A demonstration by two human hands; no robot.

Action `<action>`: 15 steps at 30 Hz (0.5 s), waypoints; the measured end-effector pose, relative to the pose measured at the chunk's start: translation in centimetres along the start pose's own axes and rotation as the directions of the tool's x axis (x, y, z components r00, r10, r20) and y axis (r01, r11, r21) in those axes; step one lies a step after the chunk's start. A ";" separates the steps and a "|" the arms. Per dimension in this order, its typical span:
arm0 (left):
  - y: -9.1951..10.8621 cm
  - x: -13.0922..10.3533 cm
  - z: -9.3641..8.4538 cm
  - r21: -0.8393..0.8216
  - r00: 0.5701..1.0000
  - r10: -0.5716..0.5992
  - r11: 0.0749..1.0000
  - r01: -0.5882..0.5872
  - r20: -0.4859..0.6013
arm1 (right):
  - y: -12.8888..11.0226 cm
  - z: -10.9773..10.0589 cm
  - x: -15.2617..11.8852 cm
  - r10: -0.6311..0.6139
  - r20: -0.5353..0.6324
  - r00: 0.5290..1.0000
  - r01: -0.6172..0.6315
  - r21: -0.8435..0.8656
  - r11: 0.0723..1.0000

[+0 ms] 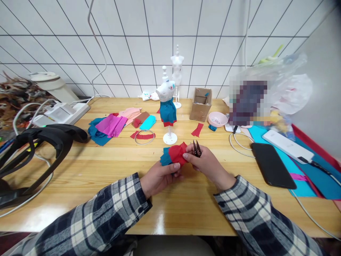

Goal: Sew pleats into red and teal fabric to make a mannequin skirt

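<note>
My left hand [157,177] grips a small bundle of red and teal cloth [174,155] just above the wooden table [106,160]. My right hand [206,164] pinches the red edge of the same bundle and also holds small dark scissors [197,148], blades pointing up. Right behind the hands stands a small white mannequin [167,106] on a round base, dressed in a teal skirt with a red hem. A second, bare white mannequin [177,73] stands further back near the tiled wall.
Coloured cloth scraps [117,124] lie left of the mannequin, with a red strip in a wire ring [144,136]. A cardboard box [201,105], pink bowl [217,119], black phone [272,164], white power bank [287,145] and teal sheet sit right. Black headgear [39,145] and cables lie left.
</note>
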State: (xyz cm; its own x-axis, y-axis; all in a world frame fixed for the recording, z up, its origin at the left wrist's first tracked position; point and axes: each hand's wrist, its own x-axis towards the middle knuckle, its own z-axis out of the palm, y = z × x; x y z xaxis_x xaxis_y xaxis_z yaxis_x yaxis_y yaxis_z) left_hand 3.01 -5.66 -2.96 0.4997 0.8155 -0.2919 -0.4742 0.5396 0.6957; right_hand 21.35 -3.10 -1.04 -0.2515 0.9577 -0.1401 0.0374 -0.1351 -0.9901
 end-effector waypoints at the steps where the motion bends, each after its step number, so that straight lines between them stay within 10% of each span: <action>1: 0.2 0.2 0.1 0.073 0.998 0.066 0.995 -0.065 -0.011 | 0.0 -0.1 0.0 -0.003 -0.007 1.000 0.003 -0.004 1.000; 5: 1.0 0.6 -0.2 0.238 0.984 0.177 0.954 -0.180 0.033 | 0.1 -0.3 0.0 0.015 -0.017 1.000 -0.015 0.015 1.000; 15: 2.6 0.9 -2.1 -0.104 0.974 -0.086 0.989 0.109 0.208 | -0.3 -0.3 -0.1 0.061 0.026 0.998 -0.061 0.010 0.998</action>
State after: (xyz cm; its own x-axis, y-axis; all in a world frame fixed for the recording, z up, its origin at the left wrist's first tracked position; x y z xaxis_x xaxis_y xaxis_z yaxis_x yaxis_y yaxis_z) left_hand 0.70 -3.10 -2.73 0.6785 0.7047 -0.2076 -0.4894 0.6443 0.5877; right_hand 21.64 -3.07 -0.74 -0.2742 0.9406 -0.2002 0.0426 -0.1961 -0.9797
